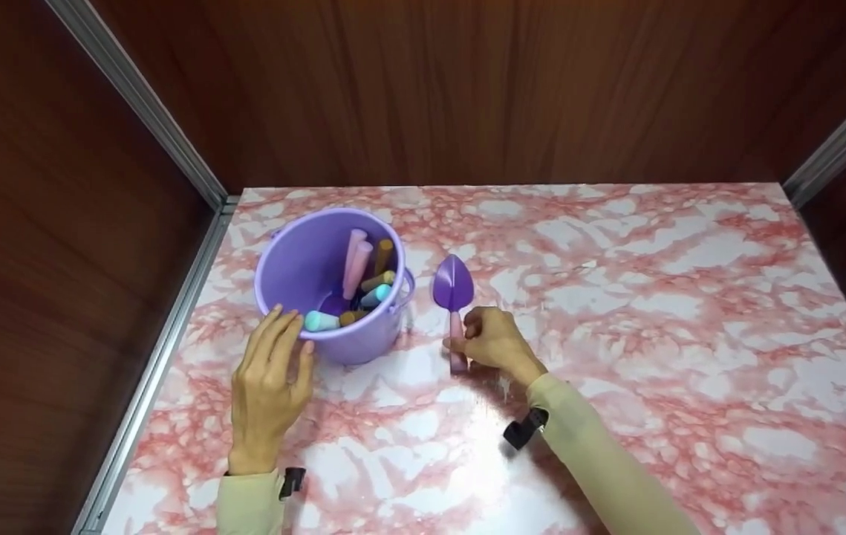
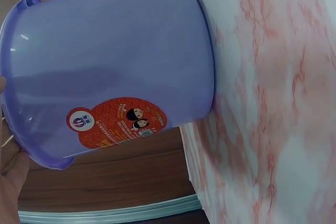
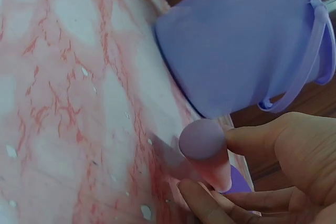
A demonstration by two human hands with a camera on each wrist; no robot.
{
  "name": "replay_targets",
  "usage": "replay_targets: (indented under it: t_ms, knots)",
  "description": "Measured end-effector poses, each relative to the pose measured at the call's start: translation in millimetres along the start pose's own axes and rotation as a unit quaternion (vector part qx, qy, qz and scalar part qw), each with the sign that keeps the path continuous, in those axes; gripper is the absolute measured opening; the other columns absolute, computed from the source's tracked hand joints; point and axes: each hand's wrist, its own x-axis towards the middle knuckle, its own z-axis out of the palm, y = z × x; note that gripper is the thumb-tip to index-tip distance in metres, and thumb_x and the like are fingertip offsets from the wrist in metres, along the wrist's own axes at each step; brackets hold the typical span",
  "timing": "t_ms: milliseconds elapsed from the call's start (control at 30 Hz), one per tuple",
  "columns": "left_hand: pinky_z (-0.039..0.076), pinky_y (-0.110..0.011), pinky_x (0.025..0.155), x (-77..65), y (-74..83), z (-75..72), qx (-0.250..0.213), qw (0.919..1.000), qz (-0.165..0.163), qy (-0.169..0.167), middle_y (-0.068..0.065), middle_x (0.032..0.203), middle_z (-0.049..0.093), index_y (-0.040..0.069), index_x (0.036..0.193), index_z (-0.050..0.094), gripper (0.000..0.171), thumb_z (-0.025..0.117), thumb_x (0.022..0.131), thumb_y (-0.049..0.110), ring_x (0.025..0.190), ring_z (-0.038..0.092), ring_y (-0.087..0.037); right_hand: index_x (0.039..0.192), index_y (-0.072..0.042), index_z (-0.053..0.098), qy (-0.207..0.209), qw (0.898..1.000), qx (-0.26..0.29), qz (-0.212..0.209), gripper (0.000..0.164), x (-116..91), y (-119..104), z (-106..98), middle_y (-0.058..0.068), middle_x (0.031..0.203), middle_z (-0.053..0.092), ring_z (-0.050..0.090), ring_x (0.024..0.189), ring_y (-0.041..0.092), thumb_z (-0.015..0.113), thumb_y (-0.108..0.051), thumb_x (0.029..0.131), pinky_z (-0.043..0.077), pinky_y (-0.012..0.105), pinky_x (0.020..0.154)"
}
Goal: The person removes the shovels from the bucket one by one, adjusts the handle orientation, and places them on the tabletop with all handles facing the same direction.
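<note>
A purple bucket [image 1: 363, 345] stands upright on the table, holding several handled tools. Among their handles are pink handles [image 1: 358, 267], brown handles [image 1: 384, 256] and a turquoise-ended handle [image 1: 321, 321]. My left hand [image 1: 267, 383] rests at the bucket's near-left rim, its fingers fairly straight and the thumb apart from them. To the right of the bucket, my right hand [image 1: 497, 342] pinches the pink handle [image 3: 207, 153] of a small trowel between thumb and fingers. The trowel's purple blade [image 1: 453, 284] points away from me. In the right wrist view, most of the blade is hidden behind handle and fingers.
The table [image 1: 653, 334] has a red-and-white marbled top. Dark wood-grain panels [image 1: 504, 89] rise behind it and at both sides, with metal rails [image 1: 148, 104] at the corners. A red label [image 2: 123, 121] is on the bucket's side. The bucket's carry handle [image 3: 302, 72] hangs down.
</note>
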Motion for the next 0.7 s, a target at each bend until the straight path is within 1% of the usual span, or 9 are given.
replay_targets:
  t_ms: [67,133,233,333,467,533,600,700]
  knots:
    - [0.045,-0.031,0.127,0.2,-0.5,-0.2,0.003,1.0000,0.000,0.000,-0.019,0.135,0.073,-0.002,0.132,0.072,0.037,0.069,0.099,0.015,0.134,0.064,-0.039,0.109,0.001,0.071,0.005,1.000,-0.010,-0.006,0.039,0.5,-0.6,-3.3,0.003,0.086,0.068,0.062,0.070,0.012,0.089,-0.024,0.085,0.054,0.022,0.061]
    - [0.044,-0.031,0.127,0.1,-0.7,-0.5,0.006,1.0000,0.000,-0.001,-0.019,0.135,0.073,-0.002,0.132,0.072,0.038,0.068,0.099,0.016,0.135,0.064,-0.039,0.115,0.002,0.071,0.011,1.000,-0.020,-0.012,0.042,1.4,-2.4,-7.2,0.004,0.090,0.070,0.065,0.075,0.014,0.087,-0.025,0.087,0.057,0.025,0.067]
    - [0.044,-0.031,0.127,-0.3,-1.1,-0.9,0.010,1.0000,-0.001,-0.001,-0.019,0.135,0.073,-0.002,0.132,0.072,0.038,0.068,0.100,0.017,0.135,0.064,-0.039,0.121,0.004,0.071,0.022,0.999,-0.032,-0.029,0.043,4.6,-8.2,-15.0,0.007,0.097,0.073,0.070,0.086,0.018,0.083,-0.024,0.091,0.063,0.030,0.077]
    - [0.044,-0.031,0.127,-0.3,-1.8,-0.9,0.012,0.9999,-0.003,-0.001,-0.019,0.134,0.073,-0.002,0.132,0.072,0.038,0.067,0.100,0.018,0.135,0.063,-0.040,0.123,0.004,0.071,0.013,0.998,-0.030,-0.049,0.038,9.5,-20.2,-26.2,0.012,0.104,0.075,0.074,0.094,0.026,0.078,-0.020,0.094,0.067,0.035,0.078]
    - [0.044,-0.031,0.127,0.3,-2.9,-0.8,0.012,0.9999,-0.002,-0.001,-0.018,0.135,0.073,-0.002,0.131,0.072,0.038,0.066,0.102,0.020,0.135,0.063,-0.040,0.124,0.005,0.071,0.003,0.995,-0.037,-0.097,0.032,19.0,-44.8,-43.8,0.019,0.113,0.076,0.076,0.103,0.034,0.073,-0.011,0.096,0.070,0.039,0.082]
    - [0.044,-0.031,0.127,0.3,-3.6,-0.8,0.012,0.9999,-0.001,0.000,-0.018,0.135,0.073,-0.002,0.131,0.072,0.038,0.065,0.102,0.021,0.135,0.063,-0.039,0.122,0.006,0.071,0.010,0.990,-0.056,-0.128,0.030,25.2,-59.4,-51.6,0.022,0.116,0.075,0.076,0.105,0.037,0.071,-0.008,0.095,0.070,0.041,0.084]
    - [0.045,-0.031,0.127,-0.1,-4.5,-0.5,0.011,0.9999,0.000,0.001,-0.017,0.135,0.073,-0.002,0.131,0.073,0.038,0.064,0.103,0.022,0.135,0.064,-0.039,0.123,0.006,0.071,0.019,0.983,-0.079,-0.162,0.030,31.5,-75.5,-58.3,0.024,0.119,0.075,0.076,0.107,0.039,0.069,-0.006,0.095,0.070,0.044,0.088]
    - [0.045,-0.030,0.126,-0.9,-6.0,0.7,0.007,1.0000,0.002,0.006,-0.017,0.135,0.073,-0.002,0.130,0.073,0.038,0.064,0.104,0.024,0.134,0.064,-0.039,0.125,0.006,0.072,0.038,0.971,-0.112,-0.207,0.031,39.2,-101.4,-66.1,0.024,0.121,0.075,0.075,0.107,0.038,0.067,-0.006,0.097,0.068,0.046,0.092]
